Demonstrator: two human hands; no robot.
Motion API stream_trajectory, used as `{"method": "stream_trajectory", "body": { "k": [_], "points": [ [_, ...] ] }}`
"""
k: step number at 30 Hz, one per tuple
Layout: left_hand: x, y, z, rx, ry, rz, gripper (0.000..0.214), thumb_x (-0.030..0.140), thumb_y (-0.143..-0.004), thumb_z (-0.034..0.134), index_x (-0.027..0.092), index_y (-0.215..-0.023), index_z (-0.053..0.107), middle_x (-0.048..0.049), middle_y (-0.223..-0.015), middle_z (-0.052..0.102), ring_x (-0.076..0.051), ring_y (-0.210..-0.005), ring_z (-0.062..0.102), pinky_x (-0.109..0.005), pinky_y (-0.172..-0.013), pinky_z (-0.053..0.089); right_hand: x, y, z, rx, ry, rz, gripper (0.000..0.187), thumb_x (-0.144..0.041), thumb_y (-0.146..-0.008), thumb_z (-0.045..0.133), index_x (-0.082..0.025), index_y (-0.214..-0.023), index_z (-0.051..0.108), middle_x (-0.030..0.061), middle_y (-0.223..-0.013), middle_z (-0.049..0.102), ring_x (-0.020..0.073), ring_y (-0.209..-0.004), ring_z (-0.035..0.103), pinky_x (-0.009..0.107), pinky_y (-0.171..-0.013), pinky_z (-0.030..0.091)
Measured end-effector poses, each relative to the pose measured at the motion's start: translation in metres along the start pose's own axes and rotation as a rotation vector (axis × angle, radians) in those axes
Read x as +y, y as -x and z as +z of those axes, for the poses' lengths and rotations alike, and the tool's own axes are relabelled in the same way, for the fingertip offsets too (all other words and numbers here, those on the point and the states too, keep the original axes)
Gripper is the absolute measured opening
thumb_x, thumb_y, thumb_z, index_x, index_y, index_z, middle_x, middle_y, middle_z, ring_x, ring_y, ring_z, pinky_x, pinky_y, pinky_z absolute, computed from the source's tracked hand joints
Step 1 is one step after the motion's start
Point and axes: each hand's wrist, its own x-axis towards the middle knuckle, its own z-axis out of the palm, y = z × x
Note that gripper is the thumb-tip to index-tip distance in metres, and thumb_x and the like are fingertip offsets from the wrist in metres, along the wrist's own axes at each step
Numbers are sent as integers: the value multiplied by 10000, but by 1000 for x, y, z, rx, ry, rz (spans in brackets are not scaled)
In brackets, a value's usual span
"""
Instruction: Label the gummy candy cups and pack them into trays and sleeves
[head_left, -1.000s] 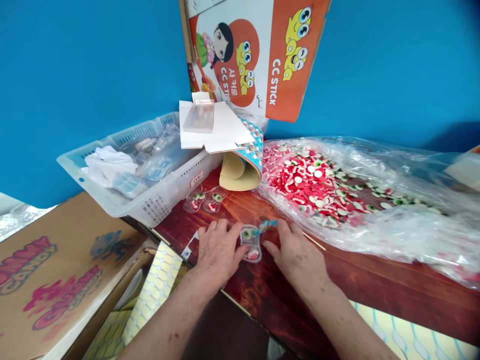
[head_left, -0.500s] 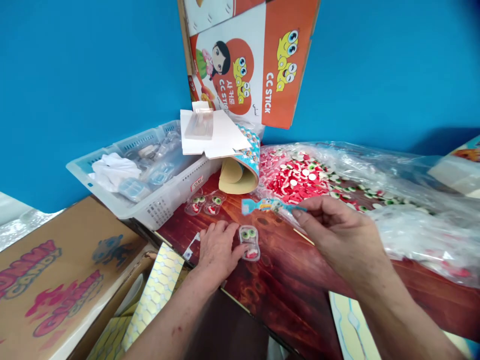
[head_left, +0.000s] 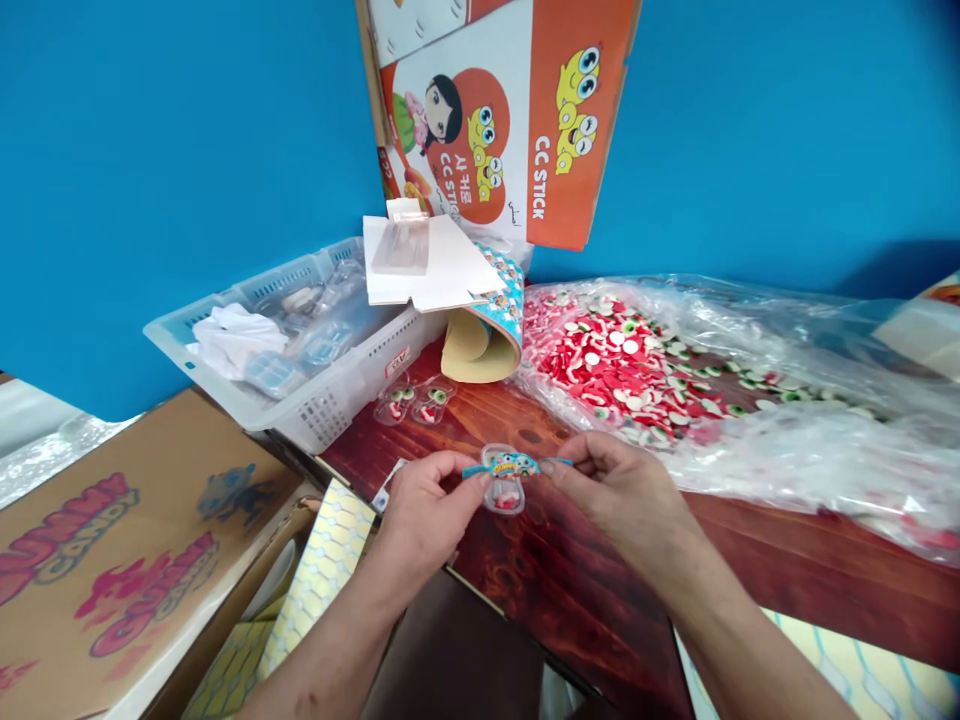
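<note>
Both hands pinch a long blue printed sticker (head_left: 508,466) by its ends and hold it flat across a small clear plastic candy pack (head_left: 505,492) lying on the red-brown table (head_left: 600,600). My left hand (head_left: 421,515) grips the sticker's left end, my right hand (head_left: 621,492) its right end. The pack shows green-eyed and red gummy pieces inside. Two more filled clear packs (head_left: 413,401) lie further back beside the basket.
A white plastic basket (head_left: 300,345) with clear trays and cloth stands at the left. A curled sticker roll (head_left: 484,335), a large plastic bag of red and white gummies (head_left: 660,375), an orange CC Stick carton (head_left: 510,120) and a brown gummy-candy carton (head_left: 112,550) surround the spot.
My right hand brought the blue sticker down from above the table to the pack. My left hand left the pack and took the sticker's left end.
</note>
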Motion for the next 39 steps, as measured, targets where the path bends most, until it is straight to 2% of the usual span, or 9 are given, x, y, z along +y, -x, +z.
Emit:
{"method": "stream_trajectory", "body": {
  "k": [3, 8, 18, 27, 30, 32, 34, 36, 39],
  "points": [
    [-14, -10, 0, 81, -317, 36, 207, 341, -729, 565, 168, -670, 660, -3, -614, 636, -133, -581, 539, -231, -559, 384, 12, -6, 12, -9, 101, 44, 168, -314, -629, 573, -201, -537, 489, -58, -405, 445, 85, -380, 366, 216, -387, 260],
    [-21, -21, 4, 81, -683, -10, 222, 369, -743, 540, 204, -660, 664, 8, -603, 639, -140, -587, 543, -236, -551, 347, 31, -17, 22, -15, 360, -3, 151, -258, -636, 550, -210, -512, 478, -72, -368, 403, 90, -366, 358, 222, -410, 255],
    [-9, -25, 13, 53, -982, -29, 332, 529, -745, 499, 242, -754, 666, -41, -734, 685, -234, -726, 620, -283, -583, 355, 38, -27, 25, -78, 491, -23, 141, -240, -672, 538, -210, -549, 476, -61, -425, 425, 105, -423, 401, 227, -458, 272],
    [-10, -26, 20, -22, -1155, -16, 360, 539, -782, 466, 227, -850, 632, -58, -803, 679, -249, -769, 624, -368, -746, 392, 43, -30, 25, -148, 605, 4, 131, -226, -720, 536, -206, -596, 498, -37, -501, 483, 117, -483, 447, 232, -481, 286],
    [-13, -26, 21, -37, -1181, 6, 367, 528, -805, 441, 207, -858, 610, -63, -825, 673, -248, -788, 620, -383, -764, 386, 40, -28, 21, -172, 717, 15, 111, -301, -760, 539, -201, -737, 582, 19, -666, 586, 154, -592, 527, 250, -521, 335],
    [-15, -25, 22, -40, -1190, 20, 358, 516, -808, 447, 199, -870, 601, -65, -839, 669, -251, -803, 616, -389, -766, 379, 34, -27, 21, -59, 833, -51, 276, -330, -771, 547, -172, -994, 587, 104, -900, 610, 217, -768, 560, 292, -603, 381],
    [-15, -25, 23, -42, -1195, 34, 352, 507, -814, 446, 196, -885, 593, -67, -857, 665, -248, -823, 610, -387, -769, 371, 28, -29, 23, 35, 913, -173, 440, -319, -781, 547, -136, -1179, 501, 172, -1089, 544, 277, -956, 508, 349, -715, 392],
    [-15, -23, 23, -29, -1196, 36, 336, 494, -822, 444, 196, -891, 583, -66, -860, 660, -242, -835, 605, -381, -769, 366, 23, -34, 27, -74, 901, -272, 371, -299, -792, 531, -157, -1135, 535, 159, -1128, 514, 286, -1021, 456, 373, -774, 377],
    [-16, -19, 22, 1, -1173, 52, 301, 469, -824, 462, 197, -894, 570, -57, -860, 651, -235, -842, 596, -373, -762, 366, 23, -44, 31, -311, 690, -250, 117, -253, -742, 572, -170, -823, 589, 94, -993, 537, 234, -943, 469, 338, -763, 379]
  ]
}}
